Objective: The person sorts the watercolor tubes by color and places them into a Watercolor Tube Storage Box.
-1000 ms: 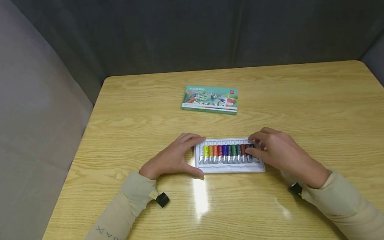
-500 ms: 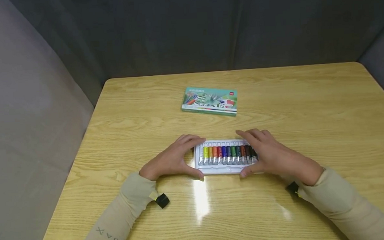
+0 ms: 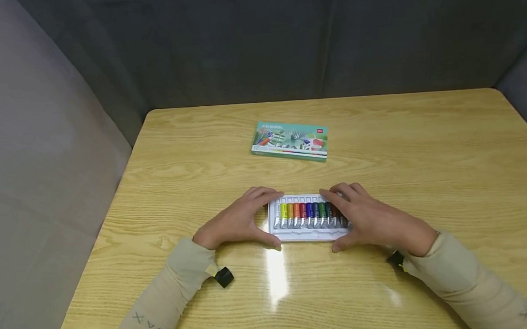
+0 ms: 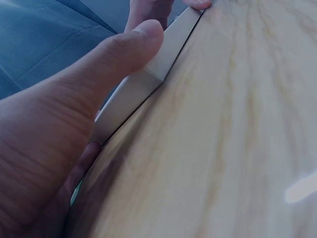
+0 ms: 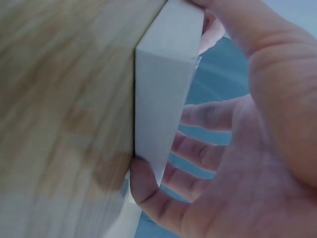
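A white plastic tray [image 3: 307, 235] lies on the table between my hands. Side by side in it is a row of paint tubes [image 3: 309, 215], running from white and yellow through red and blue to green and brown. My left hand [image 3: 237, 219] grips the tray's left end, thumb along the near side and fingers at the far side. At the opposite end my right hand [image 3: 374, 221] holds it the same way, covering the darkest tubes. The right wrist view shows the tray's white side wall [image 5: 161, 94] between thumb and fingers; the left wrist view shows my left thumb [image 4: 141, 44] against it.
Behind the tray lies a flat green cardboard box [image 3: 291, 140] with printed plants on its lid. The wooden table [image 3: 191, 158] has a dark curtain [image 3: 239, 46] along its far edge and a grey one [image 3: 36, 171] at the left.
My right hand has shifted from the tubes at the tray's right end to a grip across its near and far sides. The left hand keeps its hold.
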Tool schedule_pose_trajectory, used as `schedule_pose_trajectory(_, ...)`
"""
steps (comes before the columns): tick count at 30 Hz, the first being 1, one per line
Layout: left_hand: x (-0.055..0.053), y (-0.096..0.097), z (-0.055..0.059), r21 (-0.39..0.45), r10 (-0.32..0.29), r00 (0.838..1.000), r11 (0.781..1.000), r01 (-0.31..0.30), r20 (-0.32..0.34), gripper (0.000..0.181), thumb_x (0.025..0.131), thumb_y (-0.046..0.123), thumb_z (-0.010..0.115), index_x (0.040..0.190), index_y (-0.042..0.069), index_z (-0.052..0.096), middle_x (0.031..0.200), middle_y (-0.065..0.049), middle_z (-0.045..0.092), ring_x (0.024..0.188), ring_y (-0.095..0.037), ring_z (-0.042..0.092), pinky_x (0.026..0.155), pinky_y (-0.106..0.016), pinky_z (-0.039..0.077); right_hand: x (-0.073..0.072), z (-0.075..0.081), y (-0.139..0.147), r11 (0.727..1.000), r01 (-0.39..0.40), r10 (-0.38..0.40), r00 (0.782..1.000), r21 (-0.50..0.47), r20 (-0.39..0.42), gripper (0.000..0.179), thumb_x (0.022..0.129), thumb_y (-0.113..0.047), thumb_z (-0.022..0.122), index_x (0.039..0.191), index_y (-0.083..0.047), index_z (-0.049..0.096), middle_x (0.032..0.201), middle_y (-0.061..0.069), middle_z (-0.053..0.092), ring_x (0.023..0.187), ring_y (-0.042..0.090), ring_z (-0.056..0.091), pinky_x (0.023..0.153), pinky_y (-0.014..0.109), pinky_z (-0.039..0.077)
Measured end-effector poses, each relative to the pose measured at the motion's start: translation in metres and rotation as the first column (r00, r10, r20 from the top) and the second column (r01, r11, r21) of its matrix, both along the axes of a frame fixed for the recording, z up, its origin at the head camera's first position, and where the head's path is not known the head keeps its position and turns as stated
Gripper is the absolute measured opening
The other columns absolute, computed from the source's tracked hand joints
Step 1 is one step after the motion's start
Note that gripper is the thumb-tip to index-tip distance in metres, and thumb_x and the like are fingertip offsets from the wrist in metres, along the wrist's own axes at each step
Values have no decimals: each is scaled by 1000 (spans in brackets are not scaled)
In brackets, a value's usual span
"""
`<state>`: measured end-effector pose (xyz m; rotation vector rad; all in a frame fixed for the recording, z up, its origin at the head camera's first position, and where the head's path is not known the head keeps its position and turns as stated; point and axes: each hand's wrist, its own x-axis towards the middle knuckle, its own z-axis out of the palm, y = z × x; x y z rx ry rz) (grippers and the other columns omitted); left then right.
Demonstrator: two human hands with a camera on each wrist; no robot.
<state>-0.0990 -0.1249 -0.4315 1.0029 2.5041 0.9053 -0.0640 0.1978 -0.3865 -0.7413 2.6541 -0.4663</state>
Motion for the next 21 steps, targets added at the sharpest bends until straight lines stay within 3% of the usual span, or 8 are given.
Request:
schedule_pose_trajectory(11,1,0,0,-8,7,1000,1000,-7,6,116,66,67,90,162,28,37,162,7,41,150,-13,36,124,-44,39,-2,0,-1,1000,-7,8,999,20,-38,113,72,-61,89,159,-9,39,153,16,43,136,36,43,108,58,49)
schedule_pose_trajectory(21,2,3,5,-31,-31,999,999,31,11,118,70,62,89,164,23,31,165,2,36,153,-17,32,124,-44,39,-1,-1,1,1000,11,-9,998,24,-66,111,69,-55,92,156,-8,42,146,16,48,128,34,47,102,55,53)
